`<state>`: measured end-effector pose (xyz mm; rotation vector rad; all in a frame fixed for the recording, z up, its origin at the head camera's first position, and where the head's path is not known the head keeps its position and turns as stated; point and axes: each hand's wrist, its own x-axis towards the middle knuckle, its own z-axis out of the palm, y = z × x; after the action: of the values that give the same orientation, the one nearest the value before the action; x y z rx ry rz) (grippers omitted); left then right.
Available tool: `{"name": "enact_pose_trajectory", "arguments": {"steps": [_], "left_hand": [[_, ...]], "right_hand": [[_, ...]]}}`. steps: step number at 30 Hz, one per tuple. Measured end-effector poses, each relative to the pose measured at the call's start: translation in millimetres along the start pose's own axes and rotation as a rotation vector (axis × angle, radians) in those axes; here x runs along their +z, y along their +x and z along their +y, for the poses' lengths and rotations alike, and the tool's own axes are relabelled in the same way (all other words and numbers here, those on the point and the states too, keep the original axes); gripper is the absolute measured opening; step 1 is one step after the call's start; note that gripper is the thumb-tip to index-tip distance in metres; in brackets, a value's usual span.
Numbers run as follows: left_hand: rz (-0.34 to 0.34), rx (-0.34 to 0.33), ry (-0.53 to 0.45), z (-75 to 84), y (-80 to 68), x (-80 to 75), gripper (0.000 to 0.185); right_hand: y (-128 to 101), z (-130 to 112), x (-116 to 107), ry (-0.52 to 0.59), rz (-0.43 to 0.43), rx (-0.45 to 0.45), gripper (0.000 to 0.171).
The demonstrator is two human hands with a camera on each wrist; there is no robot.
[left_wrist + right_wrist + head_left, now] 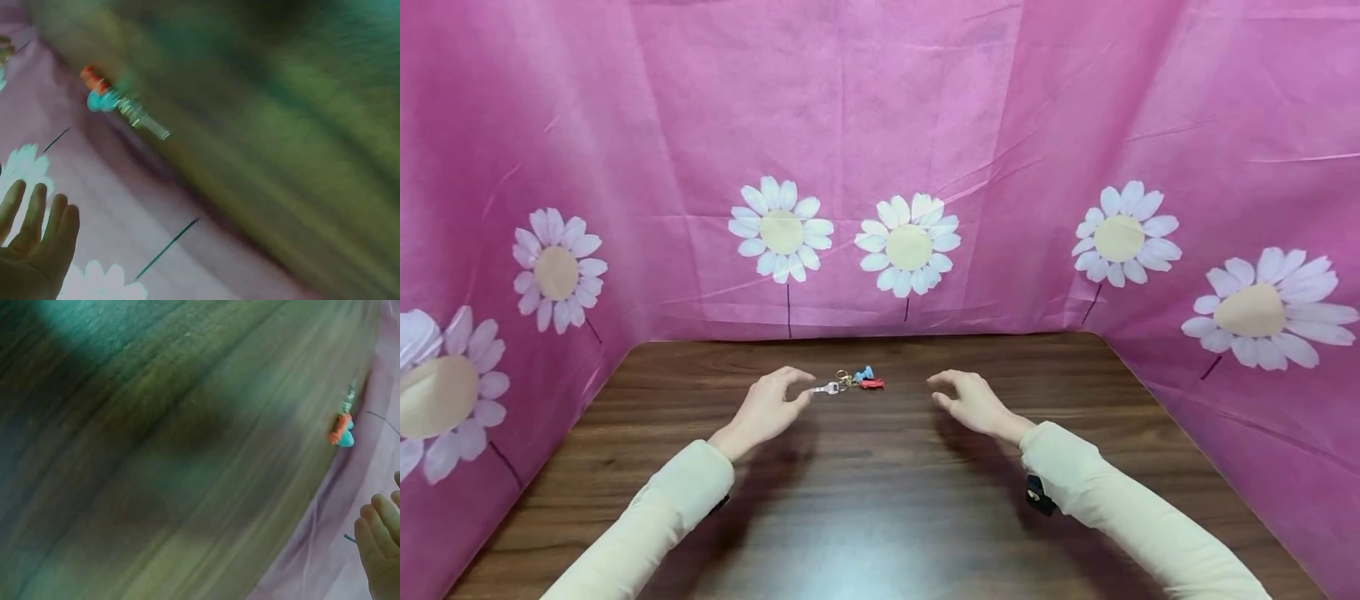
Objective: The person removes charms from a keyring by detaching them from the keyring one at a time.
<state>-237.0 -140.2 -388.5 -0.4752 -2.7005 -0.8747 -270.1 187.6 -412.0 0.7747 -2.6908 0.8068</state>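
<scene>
A keychain (844,382) lies toward the far side of the wooden table, with gold rings, a pale strap and a blue and a red charm. In the left wrist view its red charm (95,80) and pale strap (154,126) show at opposite ends. My left hand (769,406) is nearest, the fingertips just left of the strap end, fingers loosely bent and holding nothing. My right hand (973,402) hovers to the right of the keychain, apart from it, fingers relaxed. The blue charm (345,439) shows beyond the right hand's fingers in the right wrist view.
The brown wooden table (880,500) reaches back to a pink cloth (880,100) with white daisies, which encloses the far side and both flanks. A dark band (1040,495) sits under the right sleeve.
</scene>
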Motion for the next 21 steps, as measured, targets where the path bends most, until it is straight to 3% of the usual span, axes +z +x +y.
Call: {"name": "enact_pose_trajectory", "arguments": {"steps": [7,11,15,18,21], "left_hand": [[-0.101,-0.137,-0.16,-9.4,-6.3,27.4,0.021],[-0.036,-0.11,-0.188,-14.0,0.6,41.5,0.016],[0.025,-0.031,-0.138,-23.7,12.6,52.5,0.017],[-0.001,-0.012,-0.079,-32.1,22.9,55.7,0.019],[-0.079,-0.038,-0.049,-40.4,34.4,54.2,0.024]], "right_hand": [[7.5,3.3,24.7,0.056,-0.091,-0.02,0.024],[20.2,2.6,33.4,0.05,-0.111,-0.025,0.023],[39.1,1.1,40.9,0.068,-0.119,-0.006,0.024],[53.4,-1.0,47.4,0.11,-0.133,-0.014,0.026],[67.6,-5.3,54.9,0.135,-0.134,-0.055,0.029]]}}
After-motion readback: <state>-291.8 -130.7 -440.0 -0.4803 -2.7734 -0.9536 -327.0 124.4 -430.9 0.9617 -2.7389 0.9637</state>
